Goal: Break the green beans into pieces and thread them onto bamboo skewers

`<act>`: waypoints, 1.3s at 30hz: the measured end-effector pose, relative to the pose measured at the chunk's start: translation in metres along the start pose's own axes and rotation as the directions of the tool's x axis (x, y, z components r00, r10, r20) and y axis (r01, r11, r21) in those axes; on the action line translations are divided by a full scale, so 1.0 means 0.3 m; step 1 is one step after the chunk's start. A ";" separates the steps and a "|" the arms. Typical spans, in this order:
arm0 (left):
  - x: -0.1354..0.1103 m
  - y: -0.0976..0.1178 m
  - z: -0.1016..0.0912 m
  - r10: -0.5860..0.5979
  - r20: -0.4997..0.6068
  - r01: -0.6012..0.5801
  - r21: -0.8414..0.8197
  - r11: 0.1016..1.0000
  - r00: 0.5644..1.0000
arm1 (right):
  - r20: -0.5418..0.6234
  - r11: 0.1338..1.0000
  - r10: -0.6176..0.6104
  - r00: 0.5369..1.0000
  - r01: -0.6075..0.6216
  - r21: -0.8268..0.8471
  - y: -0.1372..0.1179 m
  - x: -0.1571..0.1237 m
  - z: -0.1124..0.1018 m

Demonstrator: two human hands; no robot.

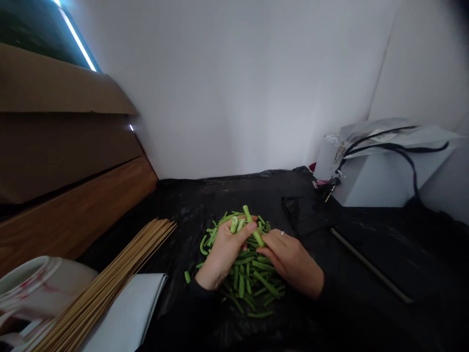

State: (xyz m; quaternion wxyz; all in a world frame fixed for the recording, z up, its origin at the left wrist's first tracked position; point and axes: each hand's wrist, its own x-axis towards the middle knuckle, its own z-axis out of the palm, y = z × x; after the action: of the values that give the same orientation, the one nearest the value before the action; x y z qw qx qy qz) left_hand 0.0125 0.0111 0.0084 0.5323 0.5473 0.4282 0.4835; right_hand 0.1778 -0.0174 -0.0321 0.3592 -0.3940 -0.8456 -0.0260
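A pile of cut green vegetable stems [242,283] is spread on the black plastic sheet below my hands. My left hand [223,252] is closed round several thick, pale-ended stem pieces [234,225]. A longer green stem [251,220] slants across the left fingertips, its upper end sticking up past the thumb. At that stem's lower end, my right hand [291,256] has its fingers closed, with a ring on one finger. Its fingertips are partly hidden. One short stem piece [187,277] lies apart, left of my left wrist.
On the left lie a bundle of thin wooden sticks [120,264], a folded white sheet [126,313] and a white mug-like vessel [54,283]. Cardboard [66,146] stands behind them. A white box [373,178] with black cables is at the right, near a thin rod [372,266].
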 end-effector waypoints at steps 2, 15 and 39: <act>-0.001 0.009 -0.005 -0.004 0.024 0.004 -0.012 1.000 1.000 | -0.013 1.000 -0.013 1.000 0.013 0.015 0.003 0.000 -0.002; -0.005 0.026 -0.017 0.065 0.078 -0.049 -0.194 0.980 0.995 | -0.062 1.000 0.009 0.998 -0.010 -0.024 0.021 0.007 -0.025; -0.019 0.008 0.014 0.292 -0.046 -0.268 0.281 0.922 0.955 | -0.186 0.993 0.109 0.976 -0.114 -0.019 0.026 0.009 -0.049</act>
State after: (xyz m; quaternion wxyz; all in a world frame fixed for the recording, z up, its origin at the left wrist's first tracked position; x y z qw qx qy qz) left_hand 0.0155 0.0047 0.0106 0.3584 0.6491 0.4305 0.5147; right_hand 0.1906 -0.0150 -0.0213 0.4312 -0.4419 -0.7848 -0.0546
